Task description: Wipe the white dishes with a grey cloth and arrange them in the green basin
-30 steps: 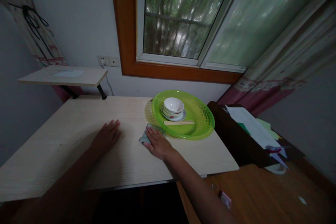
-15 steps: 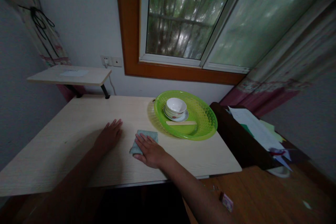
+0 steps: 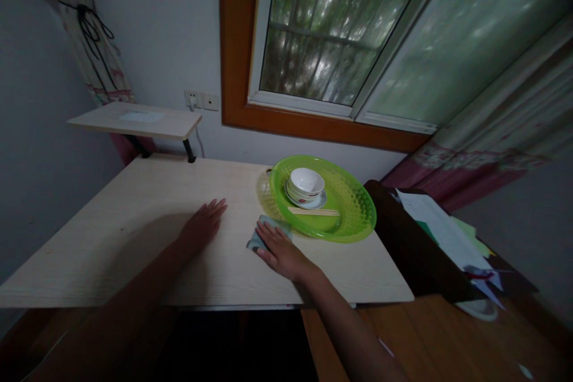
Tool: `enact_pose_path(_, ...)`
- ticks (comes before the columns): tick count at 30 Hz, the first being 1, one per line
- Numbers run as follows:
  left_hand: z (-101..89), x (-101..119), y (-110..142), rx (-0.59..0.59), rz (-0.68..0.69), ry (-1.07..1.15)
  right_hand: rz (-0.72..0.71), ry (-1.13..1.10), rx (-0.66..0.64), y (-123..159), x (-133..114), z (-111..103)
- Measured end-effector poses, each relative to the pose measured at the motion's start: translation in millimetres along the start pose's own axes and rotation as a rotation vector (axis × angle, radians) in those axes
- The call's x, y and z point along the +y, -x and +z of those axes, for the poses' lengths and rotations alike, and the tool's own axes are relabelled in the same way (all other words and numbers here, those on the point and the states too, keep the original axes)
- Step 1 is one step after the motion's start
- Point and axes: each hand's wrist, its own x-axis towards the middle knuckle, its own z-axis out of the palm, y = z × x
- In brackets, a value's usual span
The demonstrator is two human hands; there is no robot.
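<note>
My right hand lies flat with its fingers stretched out on a grey-blue cloth, pressing it to the pale wooden table. Much of the cloth is covered by that hand. Its far right corner comes close to the rim of a green plastic basket. Inside the basket are a small stack of white bowls on a plate and a few light chopsticks. To the left, my left hand rests open on the bare tabletop, holding nothing.
A small raised shelf with a paper on it stands at the table's back left. Behind are a wall socket and a window. Right of the table, papers lie on a dark brown piece of furniture.
My right hand has slid the cloth across the tabletop to the right and slightly away from me, nearer the basket. The view has shifted a little; the left hand stays resting on the table.
</note>
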Motion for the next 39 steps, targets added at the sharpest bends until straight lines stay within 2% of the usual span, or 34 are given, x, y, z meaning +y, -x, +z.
enact_pose_path(3,-1.5,39,-10,-0.014,0.173,0.056,-0.079,-0.178,0.190,20,-3,-2)
enact_pose_path(8,0.0,114,-19,-0.053,0.369,0.159,0.010,-0.256,0.576,51,7,-2)
enact_pose_path(10,6.5,134,-22,-0.074,0.417,0.171,0.068,-0.279,0.682,57,11,-3)
enact_pose_path(12,14.9,142,-25,-0.090,0.424,0.169,0.121,-0.317,0.754,58,14,-4)
enact_pose_path(14,22.5,138,-31,-0.096,0.387,0.157,0.147,-0.351,0.780,57,15,-3)
enact_pose_path(17,27.8,112,-39,-0.103,0.279,0.121,0.132,-0.362,0.756,57,15,-1)
enact_pose_path(22,18.9,37,-39,-0.079,0.038,0.047,0.110,-0.357,0.735,58,14,-1)
enact_pose_path(25,7.9,-9,-26,-0.065,-0.086,0.012,0.128,-0.358,0.739,56,12,-3)
enact_pose_path(28,-3.6,-37,-5,-0.099,-0.164,0.013,0.124,-0.355,0.740,55,12,-3)
enact_pose_path(31,-13.2,-41,17,-0.125,-0.140,0.035,0.124,-0.361,0.735,54,14,-1)
enact_pose_path(34,-17.1,-27,32,-0.174,-0.033,0.074,0.132,-0.358,0.725,53,16,-1)
enact_pose_path(37,-13.5,-5,27,-0.216,0.112,0.130,0.127,-0.345,0.704,53,17,-1)
enact_pose_path(39,-9.6,12,10,-0.214,0.190,0.163,0.121,-0.330,0.687,54,17,-1)
